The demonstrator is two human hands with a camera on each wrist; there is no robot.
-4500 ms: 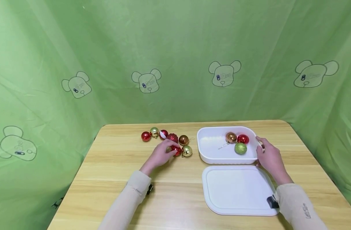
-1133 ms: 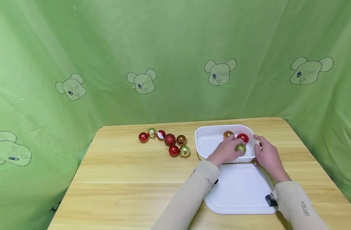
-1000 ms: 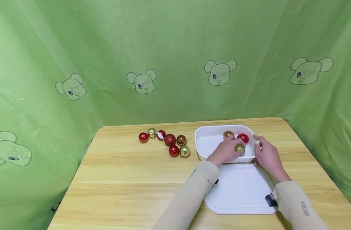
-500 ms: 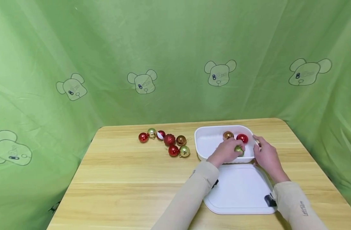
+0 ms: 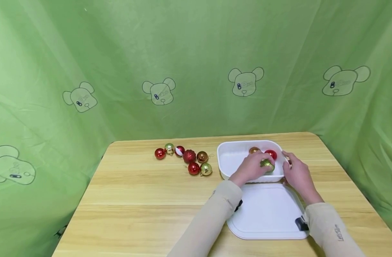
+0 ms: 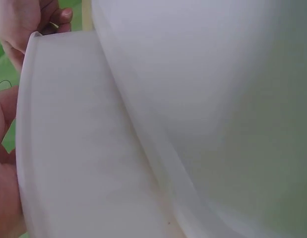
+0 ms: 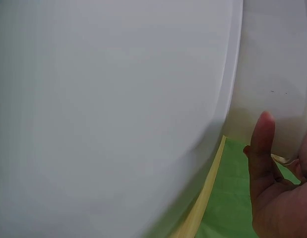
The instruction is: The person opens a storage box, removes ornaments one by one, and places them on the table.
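In the head view my left hand (image 5: 251,167) reaches over the near rim of the white plastic box (image 5: 229,157) and grips a green glittery bauble (image 5: 267,165) inside it. A red bauble (image 5: 271,154) and a copper-coloured bauble (image 5: 254,150) lie behind, the copper one partly covered by my fingers. My right hand (image 5: 298,175) grips the right rim of the box. Its thumb and fingers show against the box wall in the right wrist view, as does the right hand (image 7: 279,188) itself. In the left wrist view the box wall (image 6: 84,129) hides the bauble.
A white lid (image 5: 268,210) lies flat on the wooden table (image 5: 135,200) in front of the box, below both forearms. Several red, gold and brown baubles (image 5: 189,156) sit in a cluster left of the box. Green curtain (image 5: 196,110) surrounds the table.
My left hand has left the red bauble in the table cluster and moved right into the box. There it took hold of the green bauble and shifted it slightly. My right hand stays on the rim.
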